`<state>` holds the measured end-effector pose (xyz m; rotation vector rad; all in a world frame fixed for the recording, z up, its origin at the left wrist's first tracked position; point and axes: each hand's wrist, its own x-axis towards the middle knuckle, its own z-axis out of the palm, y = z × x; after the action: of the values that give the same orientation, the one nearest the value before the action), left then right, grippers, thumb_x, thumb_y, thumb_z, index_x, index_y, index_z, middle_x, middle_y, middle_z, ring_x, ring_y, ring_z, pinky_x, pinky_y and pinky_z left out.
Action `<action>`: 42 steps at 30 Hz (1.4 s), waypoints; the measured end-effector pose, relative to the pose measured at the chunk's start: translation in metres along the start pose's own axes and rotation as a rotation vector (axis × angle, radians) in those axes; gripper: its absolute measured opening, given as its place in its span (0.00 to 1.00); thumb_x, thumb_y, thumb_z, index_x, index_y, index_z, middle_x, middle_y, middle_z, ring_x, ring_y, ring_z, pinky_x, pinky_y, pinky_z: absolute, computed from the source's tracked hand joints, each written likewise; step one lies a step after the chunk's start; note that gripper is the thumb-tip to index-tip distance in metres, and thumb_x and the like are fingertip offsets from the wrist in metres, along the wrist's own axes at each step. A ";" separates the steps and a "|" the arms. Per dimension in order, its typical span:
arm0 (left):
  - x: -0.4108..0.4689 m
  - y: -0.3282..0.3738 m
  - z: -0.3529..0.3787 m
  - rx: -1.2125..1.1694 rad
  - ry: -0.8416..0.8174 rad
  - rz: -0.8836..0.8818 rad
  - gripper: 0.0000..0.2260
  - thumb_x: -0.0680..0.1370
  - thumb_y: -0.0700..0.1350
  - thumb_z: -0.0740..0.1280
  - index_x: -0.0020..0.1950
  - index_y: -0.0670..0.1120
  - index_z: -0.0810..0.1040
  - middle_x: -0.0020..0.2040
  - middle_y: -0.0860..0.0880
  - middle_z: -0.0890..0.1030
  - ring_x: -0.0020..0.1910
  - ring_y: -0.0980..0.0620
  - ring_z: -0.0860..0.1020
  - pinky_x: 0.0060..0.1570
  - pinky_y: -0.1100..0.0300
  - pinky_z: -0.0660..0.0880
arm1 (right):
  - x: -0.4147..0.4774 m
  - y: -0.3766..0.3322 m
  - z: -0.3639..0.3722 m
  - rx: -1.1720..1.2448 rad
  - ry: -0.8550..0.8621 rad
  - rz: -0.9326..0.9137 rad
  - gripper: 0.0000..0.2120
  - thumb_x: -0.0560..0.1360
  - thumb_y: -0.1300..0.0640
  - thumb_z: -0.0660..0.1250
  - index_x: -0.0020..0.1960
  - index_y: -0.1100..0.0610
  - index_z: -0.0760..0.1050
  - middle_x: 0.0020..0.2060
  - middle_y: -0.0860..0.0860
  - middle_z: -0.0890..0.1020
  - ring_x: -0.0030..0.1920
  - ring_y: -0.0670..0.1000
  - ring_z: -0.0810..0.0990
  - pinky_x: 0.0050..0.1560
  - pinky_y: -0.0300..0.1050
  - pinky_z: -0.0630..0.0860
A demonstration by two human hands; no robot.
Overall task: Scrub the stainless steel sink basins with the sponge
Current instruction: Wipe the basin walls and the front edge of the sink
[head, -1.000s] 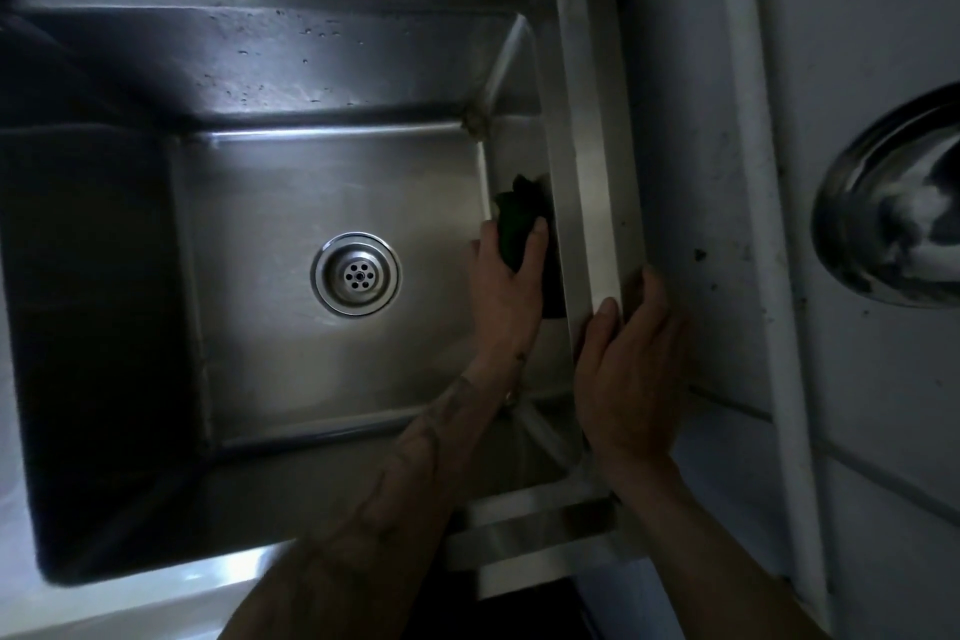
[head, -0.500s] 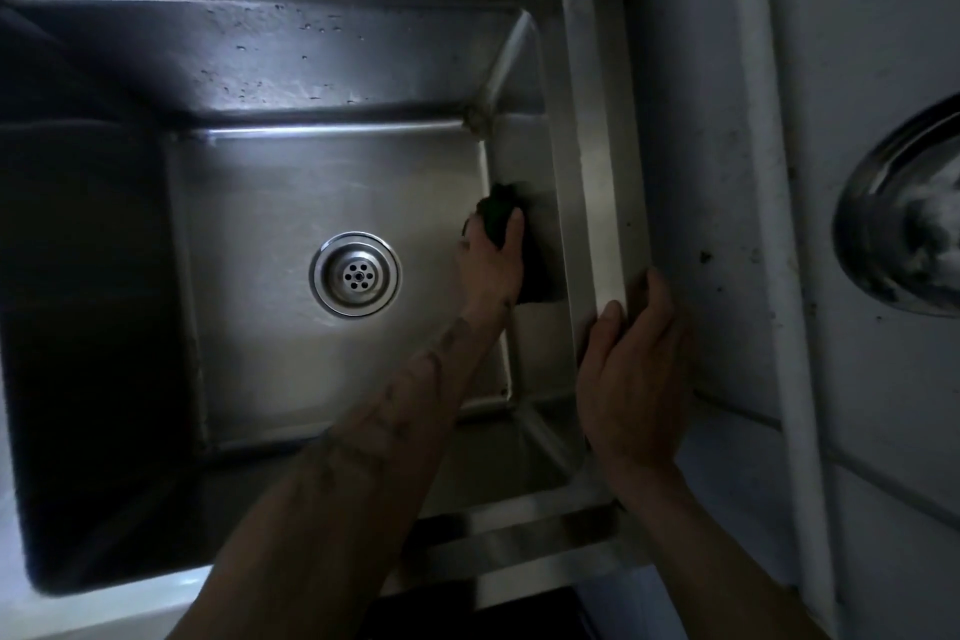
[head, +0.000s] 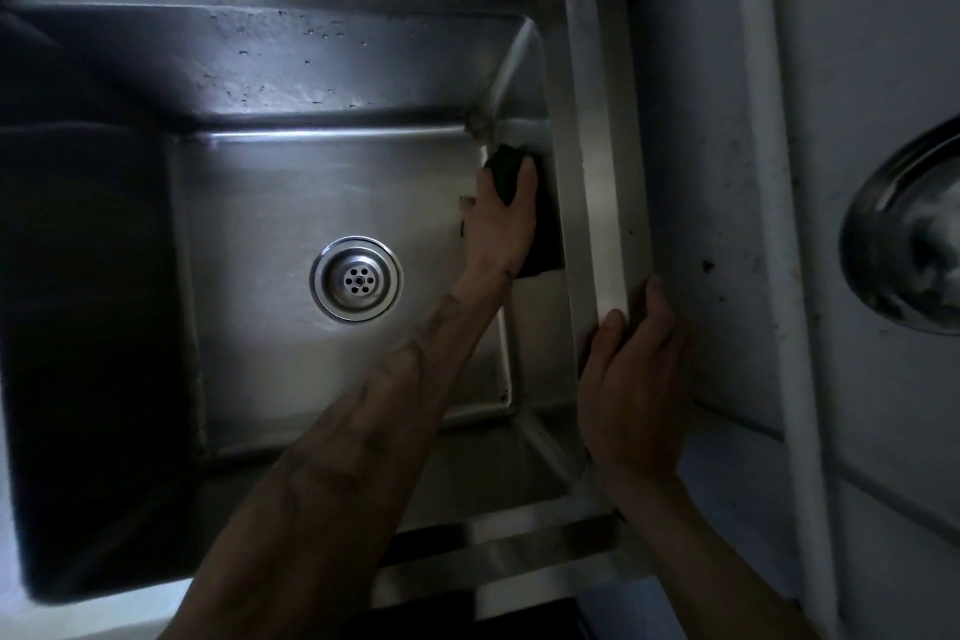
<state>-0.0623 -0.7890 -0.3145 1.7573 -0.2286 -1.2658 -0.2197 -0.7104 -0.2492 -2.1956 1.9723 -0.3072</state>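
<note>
Left hand (head: 498,224) round sponge (head: 506,172); right hand (head: 631,379) round rim (head: 597,172)

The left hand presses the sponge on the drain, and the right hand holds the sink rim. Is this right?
No. The head view shows the left hand pressing the sponge against the basin's right wall near the far corner, away from the drain. The right hand does hold the sink rim.

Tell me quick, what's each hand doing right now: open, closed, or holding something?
Left hand: closed on the dark sponge, pressing it to the basin wall.
Right hand: gripping the sink rim.
</note>
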 end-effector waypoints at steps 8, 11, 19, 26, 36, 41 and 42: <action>0.022 0.027 0.003 -0.063 0.050 0.012 0.26 0.87 0.55 0.62 0.83 0.47 0.65 0.72 0.36 0.74 0.70 0.36 0.76 0.71 0.43 0.75 | 0.000 0.003 0.000 -0.052 -0.014 -0.008 0.23 0.86 0.50 0.56 0.76 0.61 0.65 0.63 0.61 0.77 0.60 0.58 0.77 0.54 0.41 0.68; 0.018 0.036 0.000 -0.052 0.020 0.130 0.23 0.86 0.56 0.62 0.78 0.46 0.69 0.70 0.37 0.75 0.66 0.37 0.78 0.67 0.42 0.78 | 0.000 0.002 -0.001 -0.034 -0.027 0.010 0.24 0.85 0.48 0.54 0.77 0.61 0.64 0.63 0.61 0.77 0.60 0.60 0.77 0.55 0.47 0.72; 0.051 0.064 -0.007 -0.047 0.013 0.097 0.26 0.87 0.54 0.61 0.82 0.45 0.63 0.76 0.36 0.70 0.72 0.37 0.74 0.73 0.41 0.74 | 0.000 0.005 0.004 -0.046 0.008 -0.006 0.24 0.86 0.48 0.55 0.76 0.59 0.64 0.61 0.59 0.78 0.56 0.56 0.76 0.51 0.40 0.67; 0.041 0.061 0.004 -0.103 0.101 0.282 0.20 0.87 0.52 0.63 0.76 0.43 0.69 0.67 0.39 0.74 0.60 0.43 0.77 0.66 0.41 0.78 | -0.001 0.005 0.006 -0.028 0.019 -0.017 0.23 0.85 0.48 0.56 0.76 0.60 0.64 0.60 0.60 0.78 0.55 0.57 0.77 0.51 0.40 0.68; 0.101 0.001 -0.009 0.486 -0.009 0.137 0.25 0.89 0.54 0.49 0.86 0.49 0.57 0.86 0.39 0.52 0.85 0.38 0.51 0.83 0.42 0.51 | -0.001 0.002 0.004 -0.012 0.014 -0.025 0.24 0.86 0.48 0.54 0.76 0.61 0.64 0.59 0.60 0.79 0.55 0.58 0.79 0.52 0.48 0.76; 0.056 -0.028 -0.011 0.295 0.019 0.044 0.31 0.88 0.52 0.61 0.86 0.42 0.54 0.83 0.36 0.60 0.80 0.36 0.64 0.79 0.45 0.64 | -0.001 0.004 0.005 -0.033 0.022 -0.024 0.23 0.86 0.49 0.55 0.76 0.61 0.64 0.61 0.61 0.78 0.57 0.60 0.77 0.54 0.53 0.75; 0.040 -0.040 -0.010 0.294 -0.010 0.025 0.31 0.88 0.52 0.61 0.86 0.42 0.54 0.82 0.35 0.62 0.79 0.35 0.65 0.78 0.43 0.65 | -0.001 0.005 0.005 -0.036 0.026 -0.024 0.23 0.86 0.49 0.55 0.76 0.61 0.64 0.61 0.61 0.78 0.57 0.60 0.77 0.54 0.52 0.74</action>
<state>-0.0500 -0.7854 -0.3705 1.9895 -0.4602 -1.2726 -0.2233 -0.7098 -0.2557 -2.2502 1.9812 -0.3070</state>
